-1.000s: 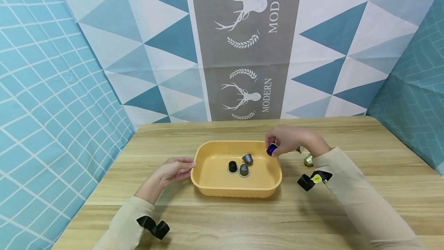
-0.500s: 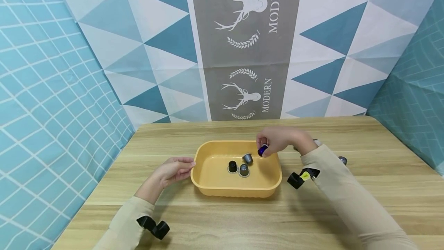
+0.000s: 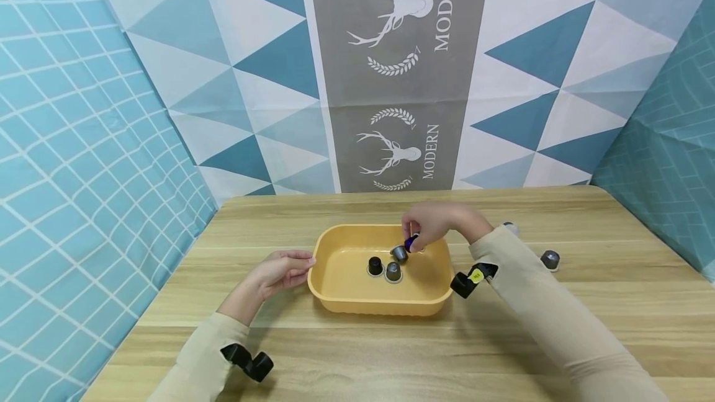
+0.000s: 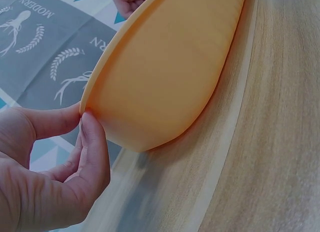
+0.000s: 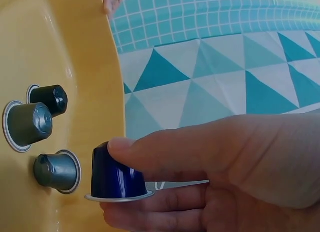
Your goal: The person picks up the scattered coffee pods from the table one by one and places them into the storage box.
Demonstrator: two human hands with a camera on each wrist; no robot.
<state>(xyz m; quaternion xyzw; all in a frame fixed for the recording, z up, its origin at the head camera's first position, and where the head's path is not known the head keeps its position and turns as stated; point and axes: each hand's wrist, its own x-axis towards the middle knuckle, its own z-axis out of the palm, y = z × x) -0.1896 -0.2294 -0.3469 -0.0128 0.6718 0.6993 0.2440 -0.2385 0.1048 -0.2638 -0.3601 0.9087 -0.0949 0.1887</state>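
Note:
A yellow plastic tray (image 3: 346, 308) sits on the wooden table. My left hand (image 3: 285, 273) pinches its left rim between thumb and finger, as the left wrist view shows with the hand (image 4: 60, 167) at the rim. Over the tray's right part, my right hand (image 3: 432, 223) holds a dark blue coffee capsule (image 5: 117, 174) between thumb and fingers. Inside the tray, a black capsule (image 3: 375, 266) and a grey capsule (image 3: 393, 272) stand on their rims. Another grey capsule (image 3: 399, 254) lies tipped on its side, close to the blue one.
Right of the tray, a dark grey capsule (image 3: 550, 260) stands on the table (image 3: 335, 358). Another capsule (image 3: 511, 227) is partly hidden behind the right sleeve. Patterned cloth (image 3: 268, 67) rises behind the table's back edge.
My right hand has moved left over the tray with the blue capsule, from its right rim toward the tipped grey capsule. The left hand has stayed on the rim.

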